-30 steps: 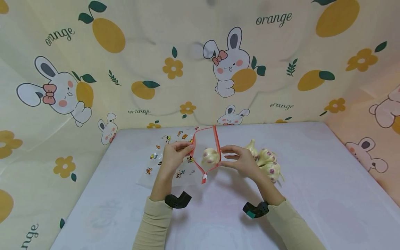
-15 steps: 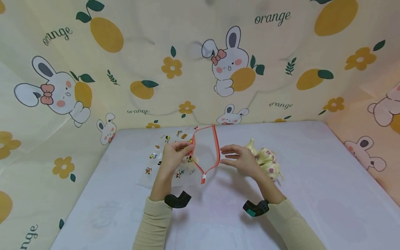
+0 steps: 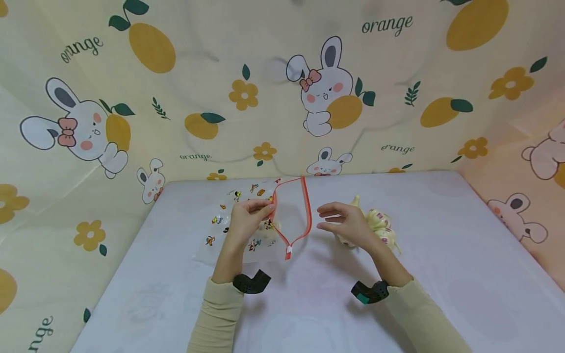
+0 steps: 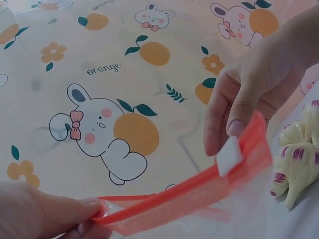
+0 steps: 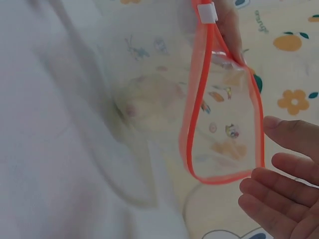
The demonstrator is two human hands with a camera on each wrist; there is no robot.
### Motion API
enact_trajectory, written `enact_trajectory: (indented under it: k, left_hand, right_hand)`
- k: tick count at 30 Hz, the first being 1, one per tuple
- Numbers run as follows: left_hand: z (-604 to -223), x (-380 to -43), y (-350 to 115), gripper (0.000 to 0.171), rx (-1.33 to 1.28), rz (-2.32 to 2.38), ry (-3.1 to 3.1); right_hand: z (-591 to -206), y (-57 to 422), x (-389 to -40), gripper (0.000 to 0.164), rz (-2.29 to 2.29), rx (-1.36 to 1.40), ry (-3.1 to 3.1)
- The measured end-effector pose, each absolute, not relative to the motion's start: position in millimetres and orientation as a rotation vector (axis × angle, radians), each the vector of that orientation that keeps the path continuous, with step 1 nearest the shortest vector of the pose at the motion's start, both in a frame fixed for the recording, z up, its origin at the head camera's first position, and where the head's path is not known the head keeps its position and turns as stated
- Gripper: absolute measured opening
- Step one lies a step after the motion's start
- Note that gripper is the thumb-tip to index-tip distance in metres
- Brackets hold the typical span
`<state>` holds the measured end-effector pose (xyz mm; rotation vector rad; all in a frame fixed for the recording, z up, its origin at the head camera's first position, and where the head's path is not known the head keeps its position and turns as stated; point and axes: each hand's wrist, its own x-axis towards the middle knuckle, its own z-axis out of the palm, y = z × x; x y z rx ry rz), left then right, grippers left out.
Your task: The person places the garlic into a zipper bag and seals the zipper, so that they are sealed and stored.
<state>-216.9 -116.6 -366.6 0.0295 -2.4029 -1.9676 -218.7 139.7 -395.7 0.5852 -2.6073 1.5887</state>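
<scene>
A clear zip bag [image 3: 307, 208] with a red zip rim and small cartoon prints stands with its mouth gaping to the right. My left hand [image 3: 247, 220] pinches the rim's left side between thumb and fingers. Through the bag's film a garlic bulb [image 5: 149, 99] shows faintly, blurred by the plastic. The white slider [image 4: 230, 156] sits at the near end of the zip. My right hand [image 3: 346, 224] is apart from the rim, fingers loosely bent with nothing between them. It partly covers several garlic bulbs [image 3: 378, 221] on the table.
A pale cloth covers the table [image 3: 176, 304]. Behind it hangs a backdrop [image 3: 273, 122] printed with rabbits and oranges. Each wrist carries a black camera mount, one on the left [image 3: 251, 283] and one on the right [image 3: 370, 292].
The garlic bulb seen at the bag's mouth has slid left, deeper into the bag. My right hand has drawn back rightward from the rim toward the other bulbs. The left hand keeps its place.
</scene>
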Motion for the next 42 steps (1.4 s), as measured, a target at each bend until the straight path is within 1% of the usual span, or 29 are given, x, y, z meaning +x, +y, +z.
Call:
enact_trajectory:
  k: [4, 10, 19, 27, 34, 42]
  left_hand:
    - [-367, -217, -116, 0.019, 0.023, -1.971, -2.406]
    - [-369, -218, -117, 0.019, 0.022, -1.974, -2.395]
    - [-370, -219, -118, 0.02, 0.017, -1.962, -2.407]
    - [-367, -216, -116, 0.019, 0.033, -1.966, -2.411]
    - [-367, -217, -116, 0.02, 0.037, -1.953, -2.426]
    - [-367, -216, -116, 0.02, 0.036, -1.948, -2.426]
  right_hand:
    - [-396, 147, -218, 0.038, 1.581, 0.568, -2.624]
    - [-394, 161, -217, 0.043, 1.583, 0.421, -2.738]
    - [-393, 176, -219, 0.037, 1.447, 0.445, -2.687]
    - [-388, 188, -224, 0.042, 1.401, 0.334, -2.734]
    - [-388, 194, -232, 0.041, 1.29, 0.323, -2.714]
    - [-391, 198, -238, 0.041, 1.255, 0.241, -2.69]
